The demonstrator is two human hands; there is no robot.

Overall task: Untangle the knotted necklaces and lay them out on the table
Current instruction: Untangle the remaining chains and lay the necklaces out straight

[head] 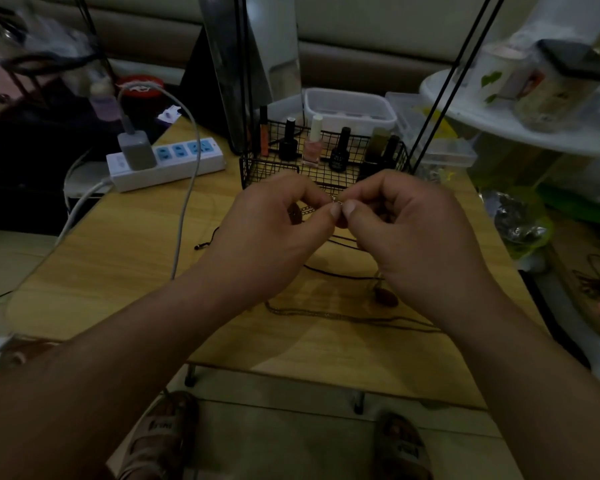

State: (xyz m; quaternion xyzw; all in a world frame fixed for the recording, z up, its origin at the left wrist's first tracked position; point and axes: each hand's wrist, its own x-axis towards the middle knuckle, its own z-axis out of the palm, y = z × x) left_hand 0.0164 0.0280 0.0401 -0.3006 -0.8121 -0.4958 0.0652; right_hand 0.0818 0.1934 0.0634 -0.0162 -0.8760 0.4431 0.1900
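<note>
Hands raised together over the surface [118,265], left hand [284,225] and right hand [407,230] both pinching one small clasp [336,201], fingers curled, two necklace strands [326,315] lying beneath.

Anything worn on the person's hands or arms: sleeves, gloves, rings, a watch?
Nothing shows. The left hand and right hand have no gloves or rings. Both forearms are bare to the frame edge, with no sleeves, watch or bracelet. The thumbnails look short and unpainted.
</note>
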